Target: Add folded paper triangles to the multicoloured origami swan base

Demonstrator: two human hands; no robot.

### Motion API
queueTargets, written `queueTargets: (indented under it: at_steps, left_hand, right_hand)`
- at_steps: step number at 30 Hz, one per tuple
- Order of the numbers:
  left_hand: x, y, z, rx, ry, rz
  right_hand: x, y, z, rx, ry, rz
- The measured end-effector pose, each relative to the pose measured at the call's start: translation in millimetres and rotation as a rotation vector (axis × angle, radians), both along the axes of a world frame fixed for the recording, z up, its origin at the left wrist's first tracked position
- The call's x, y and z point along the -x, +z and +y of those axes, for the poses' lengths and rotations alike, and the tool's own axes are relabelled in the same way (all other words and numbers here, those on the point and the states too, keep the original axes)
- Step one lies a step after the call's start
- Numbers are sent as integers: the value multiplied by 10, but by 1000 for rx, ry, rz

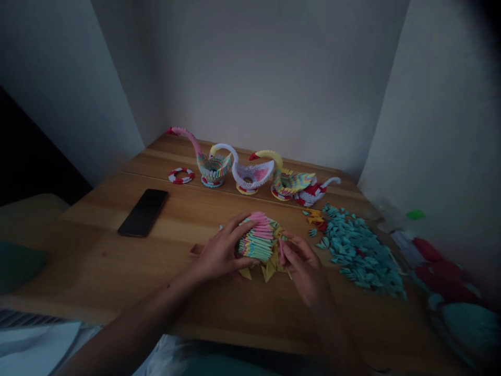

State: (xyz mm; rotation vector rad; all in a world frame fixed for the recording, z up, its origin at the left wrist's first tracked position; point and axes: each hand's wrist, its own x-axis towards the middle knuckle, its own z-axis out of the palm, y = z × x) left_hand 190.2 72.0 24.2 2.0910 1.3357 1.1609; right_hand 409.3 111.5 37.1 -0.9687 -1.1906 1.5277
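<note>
My left hand [225, 248] wraps round a partly built body of folded paper pieces [256, 243], striped pink, green and yellow, resting low over the wooden table. At its right side my right hand [303, 261] pinches a small pink folded paper piece [282, 251] between thumb and fingers. Yellow folded pieces [270, 270] lie under and beside the body, partly covered by my hands. Just right of my right hand spreads a large heap of teal folded paper pieces [356, 250], with a few orange pieces [315, 216] at its upper left.
Several finished paper swans [252, 176] stand in a row along the back of the table. A red and white paper ring [181, 176] lies at their left. Nearer the left edge is a black phone [143, 212]. Red and teal items [446, 277] sit blurred at the right.
</note>
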Motion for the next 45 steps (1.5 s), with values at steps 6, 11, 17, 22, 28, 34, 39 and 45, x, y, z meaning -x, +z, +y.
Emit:
queueTargets:
  at_steps: [6, 11, 17, 22, 28, 34, 39, 45]
  left_hand:
    - [-5, -21, -1, 4, 9, 4]
    - [-6, -28, 9, -4, -4, 2]
    - [-17, -17, -1, -10, 13, 13]
    - [-19, 14, -13, 2, 0, 22]
    - [-19, -11, -4, -22, -4, 18]
    - [-23, -54, 14, -85, -19, 39]
    - [-12, -23, 2, -77, -9, 57]
    - [50, -62, 81, -18, 23, -84]
  right_hand:
    - [-28, 38, -33, 37, 62, -63]
    - [-82, -38, -10, -4, 70, -119]
    - [-140, -102, -23, -77, -9, -158]
    - [-65, -102, -47, 11, 54, -77]
    - [36, -61, -68, 20, 81, -16]
    - [73, -70, -72, 26, 87, 30]
    - [87, -85, -48, 77, 124, 110]
    - [24, -161, 14, 161, 63, 196]
